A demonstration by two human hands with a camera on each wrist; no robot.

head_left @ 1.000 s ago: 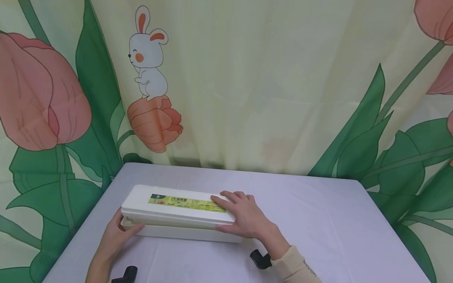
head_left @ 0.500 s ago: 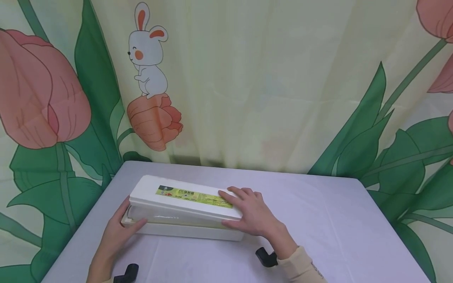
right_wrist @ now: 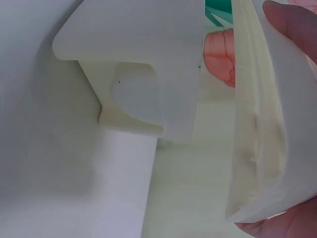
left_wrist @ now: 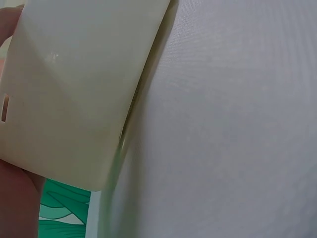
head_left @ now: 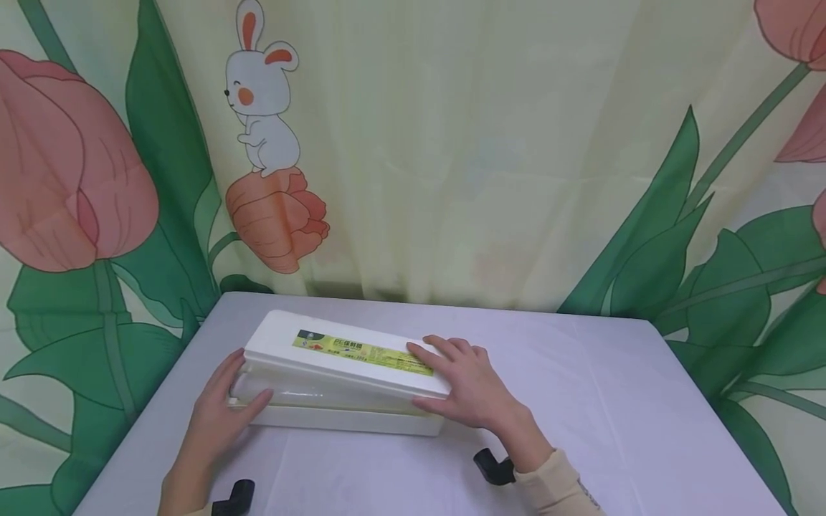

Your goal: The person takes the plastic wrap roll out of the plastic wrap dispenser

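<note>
- We see the left hand (head_left: 222,401) curled round one end of the white box base (head_left: 348,421), thumb at the front and fingers behind – a grip that, we judge, steadies it on the tablecloth (head_left: 548,394).
- We see the right hand (head_left: 474,380) spread wide across the white lid (head_left: 342,366), thumb at its front edge, fingers over the top beside the yellow label (head_left: 361,351); that span probably gives control over the tilt.
- The lid slants upward from the right fingers toward the left hand, above the base; we cannot tell whether the left fingertips touch it.
- Between both sets of fingers, inside the base, we make out something clear and glossy – perhaps a roll of film (head_left: 297,392), though the lid hides much of it.
</note>
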